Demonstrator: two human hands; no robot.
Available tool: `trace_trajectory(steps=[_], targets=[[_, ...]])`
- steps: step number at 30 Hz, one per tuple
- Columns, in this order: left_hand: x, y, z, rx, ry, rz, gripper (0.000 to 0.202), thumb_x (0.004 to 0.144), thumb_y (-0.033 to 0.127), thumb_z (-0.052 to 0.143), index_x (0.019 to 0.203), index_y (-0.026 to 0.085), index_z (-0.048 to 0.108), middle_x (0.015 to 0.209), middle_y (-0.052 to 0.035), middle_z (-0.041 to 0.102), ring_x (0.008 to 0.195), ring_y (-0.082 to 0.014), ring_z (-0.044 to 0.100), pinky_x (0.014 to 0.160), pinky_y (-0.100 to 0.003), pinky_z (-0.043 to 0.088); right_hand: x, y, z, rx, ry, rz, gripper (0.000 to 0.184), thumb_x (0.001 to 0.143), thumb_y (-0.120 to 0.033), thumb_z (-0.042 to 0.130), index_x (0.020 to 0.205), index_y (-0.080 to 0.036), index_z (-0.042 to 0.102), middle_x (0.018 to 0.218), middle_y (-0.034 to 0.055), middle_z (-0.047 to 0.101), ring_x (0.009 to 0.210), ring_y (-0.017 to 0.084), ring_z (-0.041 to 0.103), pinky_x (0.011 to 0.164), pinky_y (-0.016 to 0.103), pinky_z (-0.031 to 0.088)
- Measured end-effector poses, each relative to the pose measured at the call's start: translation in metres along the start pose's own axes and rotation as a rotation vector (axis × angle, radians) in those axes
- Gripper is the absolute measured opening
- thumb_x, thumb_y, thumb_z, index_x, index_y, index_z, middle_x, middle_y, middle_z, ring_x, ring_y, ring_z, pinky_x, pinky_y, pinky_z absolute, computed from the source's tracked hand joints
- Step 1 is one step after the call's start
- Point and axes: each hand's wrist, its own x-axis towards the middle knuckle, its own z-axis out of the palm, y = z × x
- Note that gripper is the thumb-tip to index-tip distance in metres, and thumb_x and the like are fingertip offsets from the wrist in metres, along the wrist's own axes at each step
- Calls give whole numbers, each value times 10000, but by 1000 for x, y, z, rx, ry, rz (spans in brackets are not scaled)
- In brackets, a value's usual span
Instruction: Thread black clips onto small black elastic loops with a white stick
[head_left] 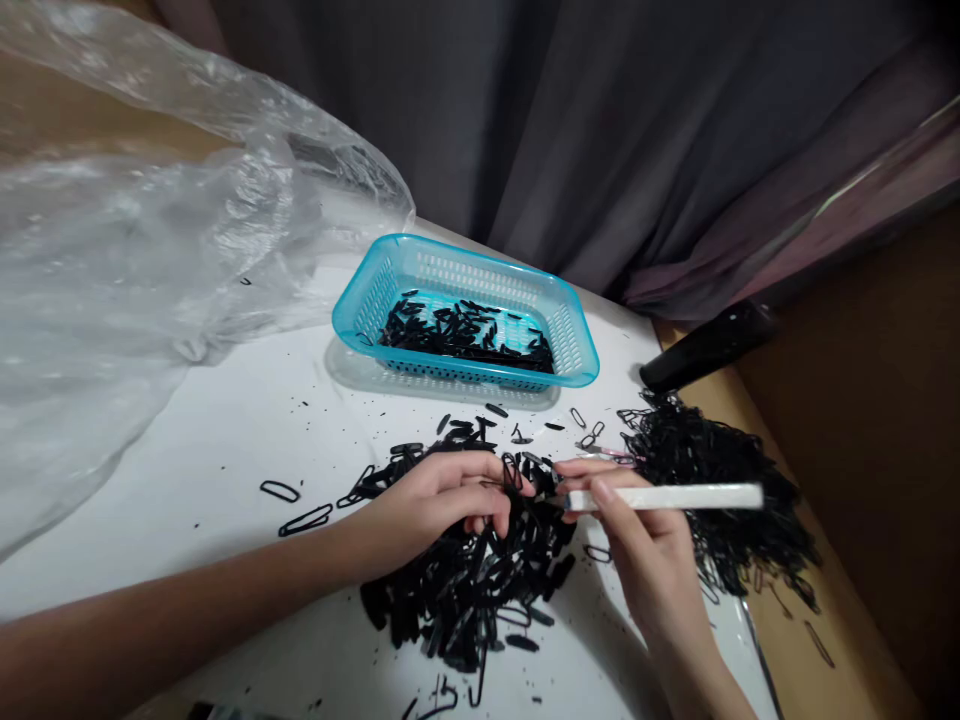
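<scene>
While the right hand (654, 540) grips a white tool (694, 497) in front of the basket (571, 335), the left hand (457, 490) pinches a black loop (512, 468) between thumb and finger, also in front of it. Whether the tool's tip touches the loop, I cannot tell. Black pieces (465, 600) lie piled under the left hand, nearer the viewer than the basket; others lie inside it. Right of the basket sit a heap (720, 470) of loops and a black cylinder (705, 350); left of it, clear plastic (150, 260).
</scene>
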Motion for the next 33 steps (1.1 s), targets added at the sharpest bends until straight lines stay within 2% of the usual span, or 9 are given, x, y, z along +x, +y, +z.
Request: trace_trajectory(steps=[4, 7, 10, 13, 16, 19, 24, 29, 33], targets=[[0, -1, -1, -6, -8, 37, 136, 867, 267, 586, 917, 177, 675, 688, 36, 642, 640, -103, 510, 606, -212, 384, 0, 0, 3, 113, -220, 206, 183, 896, -387, 674, 814, -253, 768, 1156, 57, 725, 1083, 231, 658, 959, 376, 505], [0, -3, 0, 3, -17, 67, 148, 898, 295, 585, 893, 176, 672, 703, 26, 663, 640, -100, 529, 594, -207, 389, -1, 2, 5, 86, -284, 221, 145, 889, -383, 689, 846, -274, 775, 1060, 35, 747, 1123, 221, 637, 995, 365, 481], [0, -5, 0, 15, -21, 70, 175, 909, 315, 581, 890, 174, 684, 685, 19, 669, 638, -104, 544, 578, -206, 392, -2, 3, 5, 33, -302, 206, 139, 903, -385, 676, 874, -283, 767, 869, 1, 741, 963, 175, 665, 928, 304, 493], [1, -7, 0, 34, 3, 51, 184, 897, 339, 598, 869, 175, 676, 632, 28, 659, 594, -103, 533, 551, -208, 384, -1, 1, 3, -24, -292, 213, 159, 917, -396, 658, 873, -281, 759, 853, -16, 740, 846, 140, 659, 817, 242, 497], [2, -5, -1, 53, 48, 14, 192, 872, 355, 622, 798, 179, 635, 592, 37, 653, 567, -101, 520, 545, -211, 375, 1, -3, -1, -36, -275, 199, 186, 934, -406, 631, 877, -280, 755, 892, -12, 745, 869, 138, 662, 816, 229, 490], [0, -2, 0, 86, 34, -34, 223, 874, 357, 623, 740, 179, 601, 612, 30, 674, 576, -98, 509, 571, -214, 380, 2, -4, -3, -28, -242, 179, 194, 940, -397, 621, 862, -274, 750, 905, 7, 735, 915, 163, 658, 861, 265, 485], [-1, -2, 0, 121, 40, -12, 269, 888, 383, 621, 713, 180, 597, 719, -12, 739, 621, -112, 537, 601, -231, 399, 5, 1, -7, -61, -158, 32, 218, 949, -394, 595, 858, -269, 748, 1021, 37, 666, 1025, 201, 603, 913, 321, 468], [3, -9, 0, 94, 93, 58, 240, 892, 367, 625, 736, 187, 595, 771, -11, 770, 638, -109, 564, 622, -222, 431, -3, 1, -2, -181, -24, -249, 176, 976, -311, 571, 939, -315, 743, 885, 3, 670, 910, 162, 612, 803, 273, 507], [4, -11, 1, 64, 97, 86, 233, 880, 359, 644, 728, 189, 591, 740, -7, 769, 633, -113, 586, 613, -223, 449, -11, 3, 7, -202, -77, -257, 203, 967, -231, 578, 1044, -326, 740, 1025, 12, 748, 921, 173, 678, 730, 280, 579]])
